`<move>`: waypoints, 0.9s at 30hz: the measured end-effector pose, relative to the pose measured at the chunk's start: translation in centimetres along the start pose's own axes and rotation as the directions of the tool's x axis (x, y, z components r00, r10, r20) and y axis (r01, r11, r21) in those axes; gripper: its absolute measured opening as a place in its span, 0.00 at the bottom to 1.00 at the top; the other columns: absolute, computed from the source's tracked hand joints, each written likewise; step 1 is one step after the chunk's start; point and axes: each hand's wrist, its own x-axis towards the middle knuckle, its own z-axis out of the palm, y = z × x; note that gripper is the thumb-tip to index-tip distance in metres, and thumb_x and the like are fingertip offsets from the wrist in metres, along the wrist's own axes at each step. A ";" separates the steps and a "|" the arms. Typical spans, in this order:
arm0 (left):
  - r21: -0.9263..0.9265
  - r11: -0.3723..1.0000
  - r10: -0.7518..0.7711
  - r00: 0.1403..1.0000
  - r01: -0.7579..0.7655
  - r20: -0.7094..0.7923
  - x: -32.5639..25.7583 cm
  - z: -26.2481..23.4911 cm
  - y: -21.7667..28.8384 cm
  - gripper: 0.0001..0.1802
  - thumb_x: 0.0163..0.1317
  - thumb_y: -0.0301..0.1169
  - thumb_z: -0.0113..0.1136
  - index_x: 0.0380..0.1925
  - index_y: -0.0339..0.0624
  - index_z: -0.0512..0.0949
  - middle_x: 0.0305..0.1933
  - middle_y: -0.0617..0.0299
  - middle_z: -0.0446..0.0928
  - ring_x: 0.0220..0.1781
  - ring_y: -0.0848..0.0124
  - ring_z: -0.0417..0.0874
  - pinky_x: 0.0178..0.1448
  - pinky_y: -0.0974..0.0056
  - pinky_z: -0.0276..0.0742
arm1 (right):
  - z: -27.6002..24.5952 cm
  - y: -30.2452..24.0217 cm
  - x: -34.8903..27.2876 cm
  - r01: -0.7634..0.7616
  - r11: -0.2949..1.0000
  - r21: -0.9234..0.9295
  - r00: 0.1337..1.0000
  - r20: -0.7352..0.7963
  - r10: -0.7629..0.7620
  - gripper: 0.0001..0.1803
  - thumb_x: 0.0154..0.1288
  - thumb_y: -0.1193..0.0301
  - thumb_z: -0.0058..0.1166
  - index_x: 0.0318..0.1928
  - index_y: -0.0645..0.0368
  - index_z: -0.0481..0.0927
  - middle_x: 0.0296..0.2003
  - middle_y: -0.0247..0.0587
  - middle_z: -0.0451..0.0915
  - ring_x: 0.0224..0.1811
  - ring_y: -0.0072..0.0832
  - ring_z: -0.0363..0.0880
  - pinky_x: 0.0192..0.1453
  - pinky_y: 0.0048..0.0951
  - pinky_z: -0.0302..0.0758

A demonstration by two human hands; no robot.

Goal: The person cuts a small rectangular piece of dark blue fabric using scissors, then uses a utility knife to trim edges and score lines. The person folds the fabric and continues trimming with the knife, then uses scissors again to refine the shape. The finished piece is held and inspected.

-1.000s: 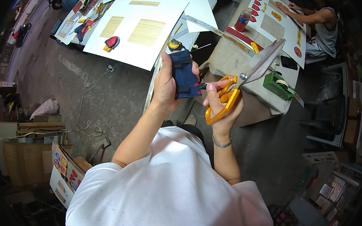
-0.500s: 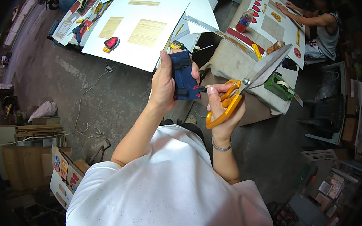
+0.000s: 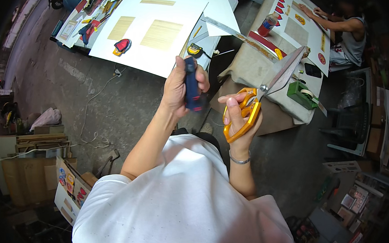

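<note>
My left hand [image 3: 173, 90] is closed around a flat dark blue piece [image 3: 191, 83] with red marks at its lower end. The piece is seen nearly edge-on and is slightly blurred. In my right hand [image 3: 244, 127] is a large pair of scissors [image 3: 252, 112] with orange handles, its metal blades pointing up and to the right, over the covered table. Thumb and fingers of that hand wrap the handles. A gap separates the scissors from the blue piece. Beyond my left hand, a yellow and black tape measure [image 3: 193, 50] lies at the white board's edge.
A white board [image 3: 149, 57] bearing wood-grain rectangles and a red-and-black badge [image 3: 122, 47] covers the left table. On the right table [image 3: 234, 63] are a drink bottle [image 3: 267, 24], a metal ruler [image 3: 228, 29] and a green tape dispenser [image 3: 301, 94]. Another person [image 3: 349, 31] works beyond it.
The blue piece has turned from showing its broad face to nearly edge-on in my left hand. My right fingers have come away from it, with the scissors still held.
</note>
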 end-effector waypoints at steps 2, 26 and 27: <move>-0.274 0.962 -0.024 1.000 0.018 -0.020 0.0 -0.8 0.2 0.26 0.82 0.56 0.36 0.37 0.48 0.71 0.24 0.68 0.71 0.25 0.74 0.70 0.33 0.65 0.67 | -0.2 0.4 0.1 -0.022 1.000 0.015 0.999 0.036 0.022 0.08 0.73 0.73 0.61 0.44 0.60 0.74 0.35 0.51 0.86 0.17 0.14 0.66 0.22 0.18 0.66; 0.090 0.995 0.043 0.997 -0.038 -0.057 -0.9 0.0 -0.1 0.34 0.77 0.68 0.31 0.29 0.49 0.65 0.19 0.62 0.68 0.24 0.63 0.78 0.34 0.63 0.74 | 2.1 2.6 -2.6 -0.063 0.994 -0.088 0.995 0.066 0.069 0.16 0.66 0.77 0.70 0.44 0.60 0.72 0.43 0.48 0.86 0.24 0.11 0.70 0.25 0.14 0.66; 0.185 0.982 0.075 0.987 -0.048 -0.140 -1.0 0.3 0.0 0.35 0.75 0.69 0.31 0.31 0.48 0.64 0.19 0.61 0.69 0.22 0.63 0.80 0.31 0.63 0.76 | 2.2 2.7 -2.5 -0.042 0.995 -0.095 0.997 0.054 0.048 0.17 0.64 0.77 0.71 0.44 0.59 0.72 0.43 0.46 0.87 0.23 0.10 0.69 0.25 0.13 0.66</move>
